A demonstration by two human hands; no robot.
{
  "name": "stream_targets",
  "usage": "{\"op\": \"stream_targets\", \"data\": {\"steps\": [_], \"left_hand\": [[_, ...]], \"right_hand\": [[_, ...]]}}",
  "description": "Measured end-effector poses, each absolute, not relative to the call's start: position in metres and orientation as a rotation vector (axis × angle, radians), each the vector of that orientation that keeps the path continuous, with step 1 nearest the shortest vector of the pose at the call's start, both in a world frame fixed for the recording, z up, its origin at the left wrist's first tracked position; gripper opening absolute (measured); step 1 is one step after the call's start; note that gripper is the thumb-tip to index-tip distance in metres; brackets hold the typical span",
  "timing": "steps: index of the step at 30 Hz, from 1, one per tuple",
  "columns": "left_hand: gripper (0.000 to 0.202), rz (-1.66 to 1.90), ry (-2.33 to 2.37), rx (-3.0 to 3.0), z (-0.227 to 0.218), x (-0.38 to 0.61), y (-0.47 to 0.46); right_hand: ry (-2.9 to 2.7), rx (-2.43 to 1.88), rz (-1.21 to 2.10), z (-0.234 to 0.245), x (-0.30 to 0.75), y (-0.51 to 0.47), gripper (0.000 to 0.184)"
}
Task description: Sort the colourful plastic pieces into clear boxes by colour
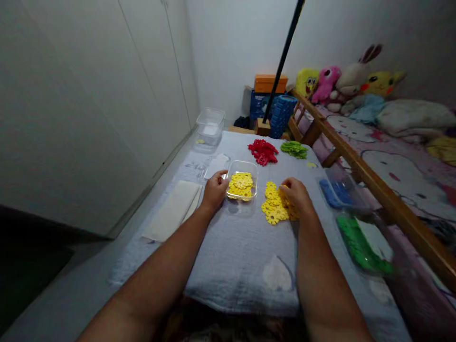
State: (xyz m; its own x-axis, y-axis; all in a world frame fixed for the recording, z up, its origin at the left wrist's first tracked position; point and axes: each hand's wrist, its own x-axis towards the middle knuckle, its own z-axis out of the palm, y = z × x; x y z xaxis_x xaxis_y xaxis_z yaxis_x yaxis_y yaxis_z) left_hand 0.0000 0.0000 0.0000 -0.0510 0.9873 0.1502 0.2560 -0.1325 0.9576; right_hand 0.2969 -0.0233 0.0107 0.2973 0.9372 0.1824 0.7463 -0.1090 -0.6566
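Note:
My left hand (215, 190) grips the left wall of a clear plastic container (257, 176), thumb and fingers at its rim. Inside it lie several yellow flower-shaped discs (241, 185). To the container's right, a loose pile of the same yellow discs (273, 209) is spread on the cloth. My right hand (297, 195) is at the right side of this pile, its fingers curled down onto the discs; the fingertips are partly hidden. Farther back are a heap of red pieces (262, 152) and a smaller heap of light green pieces (294, 149).
A pale cloth (242, 256) covers the table. Folded off-white fabric (173, 211) and a clear lid (216, 166) lie left; empty clear containers (211, 126) stand behind. At the right edge are boxes of blue pieces (337, 192) and green pieces (359, 244), beside a wooden bed rail (351, 152).

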Motion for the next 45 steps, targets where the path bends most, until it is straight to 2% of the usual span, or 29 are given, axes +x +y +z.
{"op": "stream_targets", "data": {"steps": [7,18,24,29,35,45], "left_hand": [[0.052,1.251,1.373,1.446,0.0,0.001,-0.003],[0.053,1.257,1.355,1.447,-0.003,0.0,-0.002],[0.051,1.259,1.363,1.459,-0.002,0.0,-0.002],[0.05,1.259,1.362,1.45,-0.002,0.001,-0.001],[0.049,1.256,1.339,1.461,-0.002,0.001,-0.002],[0.048,1.248,1.321,1.434,-0.001,0.002,-0.004]], "right_hand": [[-1.439,-1.794,0.612,0.015,0.298,-0.022,0.02],[-1.282,-1.703,0.578,0.027,0.29,-0.024,0.021],[-1.178,-1.484,0.653,0.034,0.262,-0.025,0.028],[-1.3,-1.355,0.747,0.032,0.221,-0.028,0.024],[-1.461,-1.318,0.52,0.032,0.201,-0.031,0.017],[-1.527,-1.395,0.495,0.022,0.19,-0.029,0.01]]}}
